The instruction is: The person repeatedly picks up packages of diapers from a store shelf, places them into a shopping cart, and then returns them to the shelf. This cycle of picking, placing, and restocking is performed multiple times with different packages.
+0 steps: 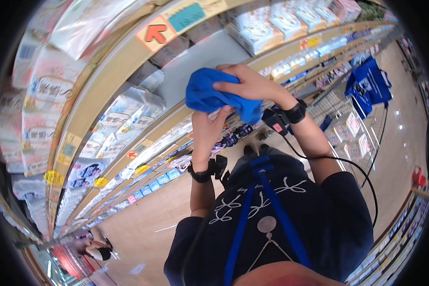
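A crumpled blue cloth (209,89) is held between both hands in front of the shelves. My right hand (241,83) grips it from above and the right, thumb pressed on its face and fingers along the upper edge. From below, my left hand (211,125) pinches its lower edge between thumb and fingers. A loose fold hangs down beneath my right hand. Behind the cloth lies a grey shelf surface (214,53), with wrapped packs (125,114) to its left and boxed packs (261,34) to its right. Each wrist wears a black strap with a device.
A wire shopping cart (373,134) stands to the right, holding packs, with a blue bag (370,84) hung at its far end. Pale shelf edges (103,68) with price tags run across the left. Another person (98,249) is on the tiled floor at lower left. A black cable loops beside my right arm.
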{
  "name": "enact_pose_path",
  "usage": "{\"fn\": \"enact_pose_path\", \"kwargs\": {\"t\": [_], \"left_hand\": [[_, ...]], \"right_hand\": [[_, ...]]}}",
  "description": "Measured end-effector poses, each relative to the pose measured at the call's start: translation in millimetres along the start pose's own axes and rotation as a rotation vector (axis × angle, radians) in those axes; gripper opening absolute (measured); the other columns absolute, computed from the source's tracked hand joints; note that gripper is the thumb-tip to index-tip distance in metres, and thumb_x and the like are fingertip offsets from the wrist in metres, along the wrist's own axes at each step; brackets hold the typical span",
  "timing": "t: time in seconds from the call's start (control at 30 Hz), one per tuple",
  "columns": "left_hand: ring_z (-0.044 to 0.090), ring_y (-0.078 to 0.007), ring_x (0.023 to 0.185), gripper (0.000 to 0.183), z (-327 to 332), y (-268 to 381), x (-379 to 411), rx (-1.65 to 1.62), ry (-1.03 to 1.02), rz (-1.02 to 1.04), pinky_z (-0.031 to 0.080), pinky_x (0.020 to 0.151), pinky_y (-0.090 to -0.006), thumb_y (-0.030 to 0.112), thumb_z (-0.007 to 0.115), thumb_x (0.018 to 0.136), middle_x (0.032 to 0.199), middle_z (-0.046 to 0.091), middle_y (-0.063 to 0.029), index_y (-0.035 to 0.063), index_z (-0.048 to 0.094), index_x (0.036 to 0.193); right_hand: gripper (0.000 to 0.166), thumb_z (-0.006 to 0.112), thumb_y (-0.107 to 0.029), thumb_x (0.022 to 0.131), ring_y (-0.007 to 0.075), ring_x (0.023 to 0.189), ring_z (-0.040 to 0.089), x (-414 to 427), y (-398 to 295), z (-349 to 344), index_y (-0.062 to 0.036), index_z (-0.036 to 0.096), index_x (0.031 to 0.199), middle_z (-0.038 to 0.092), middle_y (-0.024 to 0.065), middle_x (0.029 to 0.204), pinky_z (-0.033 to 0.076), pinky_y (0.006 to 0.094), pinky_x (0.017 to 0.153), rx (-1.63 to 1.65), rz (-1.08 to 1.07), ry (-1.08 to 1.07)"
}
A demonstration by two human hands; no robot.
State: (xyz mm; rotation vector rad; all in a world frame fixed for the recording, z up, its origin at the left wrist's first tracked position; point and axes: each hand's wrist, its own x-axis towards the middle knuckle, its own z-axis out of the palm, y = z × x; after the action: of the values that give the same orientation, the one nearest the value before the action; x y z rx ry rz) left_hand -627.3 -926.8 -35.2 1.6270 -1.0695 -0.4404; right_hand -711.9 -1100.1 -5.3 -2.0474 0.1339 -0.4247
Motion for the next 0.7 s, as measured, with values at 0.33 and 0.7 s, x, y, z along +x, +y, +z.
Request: {"fn": "enact_pose_path", "kwargs": {"t": [0.33,0.7], "left_hand": [[0.062,-0.0197,0.09,0.042,77.5,-15.9,42.4,-0.199,-0.152,0.233,0.049,0.082,-0.0313,0.0,0.07,0.073,0.096,0.063,-0.0127,0.0042,0.052,0.11],[0.058,-0.0138,0.088,0.036,131.0,28.7,65.5,-0.394,-0.35,0.357,0.046,0.081,-0.027,-0.006,0.063,0.072,0.092,0.06,-0.004,0.005,0.053,0.105]], "right_hand": [[0.039,0.053,-0.032,0.1,0.0136,0.077,0.055,-159.8,30.7,-18.5,-0.0001,0.056,0.122,0.061,0.0087,0.082,0.047,0.0312,0.074,-0.006,0.236,0.581],[0.043,0.066,-0.013,0.072,0.0277,0.084,0.064,-260.0,21.1,-10.3,-0.0016,0.055,0.112,0.065,0.0164,0.091,0.05,0.0368,0.078,-0.215,0.502,0.657]]}}
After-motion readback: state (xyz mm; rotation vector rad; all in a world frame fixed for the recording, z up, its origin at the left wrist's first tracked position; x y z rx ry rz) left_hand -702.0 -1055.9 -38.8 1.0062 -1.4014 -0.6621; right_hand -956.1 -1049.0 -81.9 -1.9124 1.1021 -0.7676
